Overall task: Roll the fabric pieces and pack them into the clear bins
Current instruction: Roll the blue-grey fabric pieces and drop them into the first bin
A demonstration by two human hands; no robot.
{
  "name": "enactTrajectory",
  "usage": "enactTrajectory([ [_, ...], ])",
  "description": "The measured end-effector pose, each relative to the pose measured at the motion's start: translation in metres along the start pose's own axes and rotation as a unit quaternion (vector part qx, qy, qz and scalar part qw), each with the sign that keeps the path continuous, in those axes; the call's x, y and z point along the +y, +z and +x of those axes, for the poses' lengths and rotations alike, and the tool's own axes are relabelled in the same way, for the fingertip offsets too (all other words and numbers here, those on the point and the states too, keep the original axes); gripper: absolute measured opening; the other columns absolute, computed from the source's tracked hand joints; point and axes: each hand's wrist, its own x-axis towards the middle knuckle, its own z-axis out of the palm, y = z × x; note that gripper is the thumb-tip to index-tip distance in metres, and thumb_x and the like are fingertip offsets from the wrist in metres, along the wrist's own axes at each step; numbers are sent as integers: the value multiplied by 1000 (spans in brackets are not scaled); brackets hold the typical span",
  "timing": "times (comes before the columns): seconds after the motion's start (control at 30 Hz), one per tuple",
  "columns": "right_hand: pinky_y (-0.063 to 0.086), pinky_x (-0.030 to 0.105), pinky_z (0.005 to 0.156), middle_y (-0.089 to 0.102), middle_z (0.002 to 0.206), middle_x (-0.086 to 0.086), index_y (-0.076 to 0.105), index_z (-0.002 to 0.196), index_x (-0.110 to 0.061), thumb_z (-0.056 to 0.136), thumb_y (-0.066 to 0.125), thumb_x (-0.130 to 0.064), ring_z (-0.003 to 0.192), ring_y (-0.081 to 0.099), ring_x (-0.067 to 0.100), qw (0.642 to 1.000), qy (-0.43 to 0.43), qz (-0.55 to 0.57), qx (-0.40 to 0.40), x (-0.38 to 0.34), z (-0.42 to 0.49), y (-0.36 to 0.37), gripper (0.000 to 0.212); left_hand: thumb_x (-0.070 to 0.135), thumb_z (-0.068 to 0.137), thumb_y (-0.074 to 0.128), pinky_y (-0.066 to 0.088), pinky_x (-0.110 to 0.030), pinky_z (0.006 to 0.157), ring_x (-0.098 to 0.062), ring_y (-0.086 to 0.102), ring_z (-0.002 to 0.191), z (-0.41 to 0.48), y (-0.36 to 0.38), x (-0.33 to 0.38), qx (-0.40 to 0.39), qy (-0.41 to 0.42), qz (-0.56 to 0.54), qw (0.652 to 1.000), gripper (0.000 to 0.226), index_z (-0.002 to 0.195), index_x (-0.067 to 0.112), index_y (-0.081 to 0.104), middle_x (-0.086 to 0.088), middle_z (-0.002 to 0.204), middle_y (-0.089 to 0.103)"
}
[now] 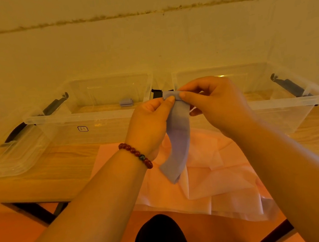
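A grey-blue fabric strip (pixel 179 138) hangs in the air above the table, its top end curled into a small roll. My left hand (pixel 150 122) pinches that top end from the left, and my right hand (pixel 214 102) pinches it from the right. Two clear bins stand side by side at the back of the table. The left bin (pixel 86 117) holds one small rolled grey piece (pixel 126 101) near its far right corner. The right bin (pixel 293 102) is partly hidden behind my right hand. Loose pink fabric pieces (pixel 211 176) lie on the table under my hands.
A clear lid (pixel 3 152) with a dark handle lies flat on the wooden table (pixel 59 165) to the left of the bins. Dark latch handles stick out at the bins' outer ends. A pale wall rises right behind the bins. My dark-clad knee (pixel 161 239) shows below the table edge.
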Motion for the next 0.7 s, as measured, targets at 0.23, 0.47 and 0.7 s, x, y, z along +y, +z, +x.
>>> enactTrajectory([
  [0.23,56,32,69,64,90,-10,69,90,-25,89,67,-10,78,66,19,993,-77,-68,54,7,-3,7,15,22,94,58,50,-27,56,-10,63,62,0,-1,-4,-1,-51,-25,998,26,70,19,69,2,61,66],
  [0.47,43,7,65,59,85,-16,70,86,-25,83,69,0,71,56,-10,992,-105,-43,63,7,-5,9,26,16,94,57,45,-25,59,-7,56,56,-3,-3,-3,0,-55,-30,998,26,70,12,66,4,57,60],
  [0.7,46,10,66,60,87,-10,71,85,-23,82,69,2,72,57,-8,995,-90,-11,43,3,-8,10,25,27,89,65,53,-46,88,-26,69,95,-2,-2,-2,13,-31,-37,999,25,67,28,76,-7,86,74],
])
